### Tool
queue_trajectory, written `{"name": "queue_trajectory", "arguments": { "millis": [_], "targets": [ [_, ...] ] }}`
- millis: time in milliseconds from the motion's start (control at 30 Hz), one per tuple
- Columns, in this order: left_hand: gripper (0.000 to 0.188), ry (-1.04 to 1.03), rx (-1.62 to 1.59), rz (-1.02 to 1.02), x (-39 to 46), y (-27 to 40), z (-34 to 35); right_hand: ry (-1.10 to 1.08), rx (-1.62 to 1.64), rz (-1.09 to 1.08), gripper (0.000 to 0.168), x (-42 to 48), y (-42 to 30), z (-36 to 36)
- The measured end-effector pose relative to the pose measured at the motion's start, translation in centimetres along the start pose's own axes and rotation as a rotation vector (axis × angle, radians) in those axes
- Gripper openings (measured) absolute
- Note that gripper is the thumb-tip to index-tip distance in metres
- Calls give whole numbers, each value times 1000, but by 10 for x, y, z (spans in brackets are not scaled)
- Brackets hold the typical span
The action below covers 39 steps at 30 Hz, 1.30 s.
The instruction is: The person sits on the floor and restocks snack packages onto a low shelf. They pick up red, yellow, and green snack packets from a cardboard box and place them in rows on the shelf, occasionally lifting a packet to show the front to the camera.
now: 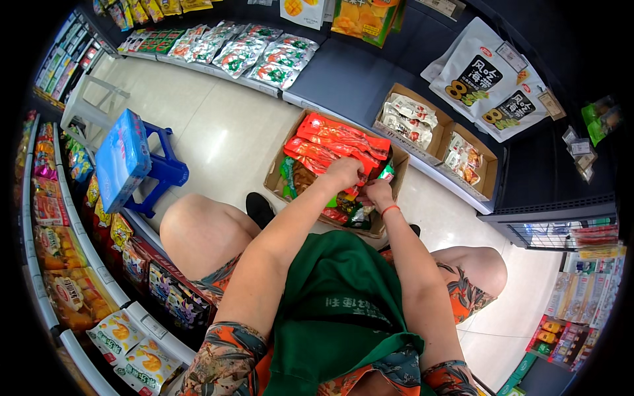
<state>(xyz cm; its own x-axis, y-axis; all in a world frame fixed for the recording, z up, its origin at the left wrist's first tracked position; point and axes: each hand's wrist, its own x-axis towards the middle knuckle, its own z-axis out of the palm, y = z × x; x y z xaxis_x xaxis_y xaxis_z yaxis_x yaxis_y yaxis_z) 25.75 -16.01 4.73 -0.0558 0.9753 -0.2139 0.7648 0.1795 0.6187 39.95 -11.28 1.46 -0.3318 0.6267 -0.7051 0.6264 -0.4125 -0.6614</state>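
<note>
A cardboard box (277, 173) stands on the floor before me, filled with mixed snack packets. Long glossy red snack packets (327, 133) lie across its far side. Over their near end, my left hand (345, 173) has its fingers curled on a red packet. My right hand (379, 192) is just beside it, at the box's right side, with its fingers bent among the packets. What those fingertips hold is hidden. Green-edged packets with brown contents (302, 178) show at the box's left, and dark packets (361, 215) lie nearest me.
Beyond the box runs a dark low shelf (342, 74) bearing silver pouches (285, 57) and open cartons of small packets (411, 119). A blue stool (166, 168) with a blue wrapped pack (124, 158) stands left. Snack shelves (84, 222) curve along my left side.
</note>
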Motion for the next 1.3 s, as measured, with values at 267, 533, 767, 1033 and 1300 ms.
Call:
{"name": "queue_trajectory", "arguments": {
  "millis": [267,533,767,1033,1300],
  "targets": [
    [23,-32,-29,23,-4,4,-2,118,25,26,10,14,15,15],
    [20,-101,-65,-2,-6,10,-14,-14,23,23,7,-3,-9,8],
    [19,-539,-411,-587,-20,31,-8,-86,144,105,6,-9,-10,-5],
    [26,160,-1718,-973,-54,17,100,-62,59,47,6,-11,-8,1],
    [21,418,-2131,-611,-49,25,82,-83,54,-10,6,-23,-16,0]
  ]
}}
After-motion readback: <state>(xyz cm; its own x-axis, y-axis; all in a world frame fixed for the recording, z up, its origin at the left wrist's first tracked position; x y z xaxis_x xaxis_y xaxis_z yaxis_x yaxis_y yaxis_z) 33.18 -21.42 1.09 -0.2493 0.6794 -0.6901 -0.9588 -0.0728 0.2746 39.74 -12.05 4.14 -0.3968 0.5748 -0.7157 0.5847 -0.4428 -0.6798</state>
